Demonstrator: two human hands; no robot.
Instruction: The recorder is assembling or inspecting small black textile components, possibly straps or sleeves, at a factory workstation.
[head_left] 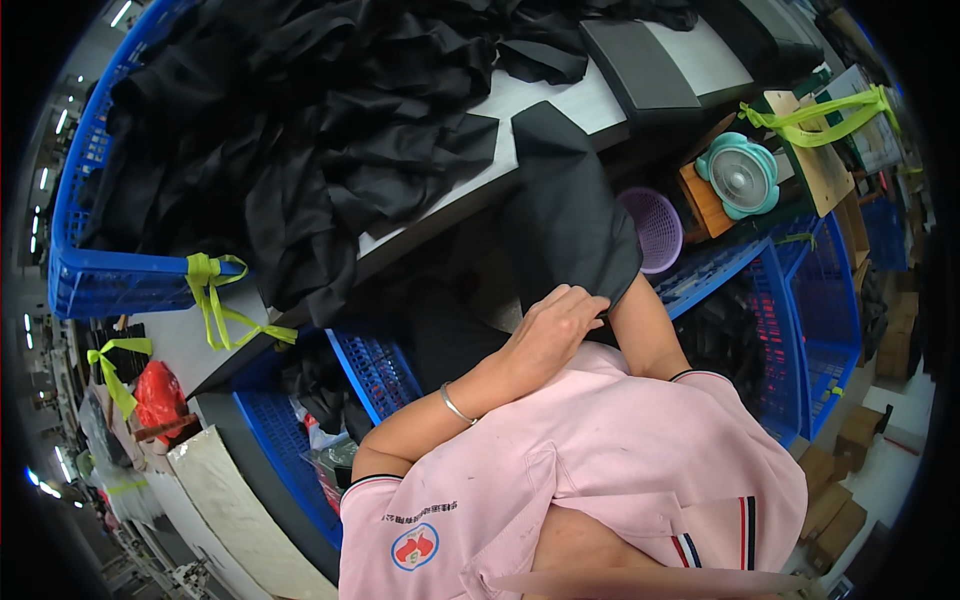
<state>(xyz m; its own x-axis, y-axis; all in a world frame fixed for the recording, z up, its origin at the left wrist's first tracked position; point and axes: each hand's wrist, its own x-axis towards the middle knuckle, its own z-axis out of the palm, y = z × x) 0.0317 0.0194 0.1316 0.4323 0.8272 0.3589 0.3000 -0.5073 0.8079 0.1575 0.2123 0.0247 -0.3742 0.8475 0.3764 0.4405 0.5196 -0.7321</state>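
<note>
A black cloth piece (570,190) hangs in front of me, its far end lying over the edge of the grey table. My left hand (556,322), with a bracelet at the wrist, is closed on the cloth's near edge, close to my right forearm. That forearm (645,325) reaches up to the cloth, and my right hand is hidden behind or inside it; its fingers do not show. A large heap of black cloth pieces (300,130) covers the table's left side.
A blue basket (120,275) with a yellow-green tie (208,290) edges the heap at left. Blue crates (375,375) stand low at left and right (790,330). To the right are a purple basket (652,230), a teal fan (740,178) and cardboard boxes (835,520).
</note>
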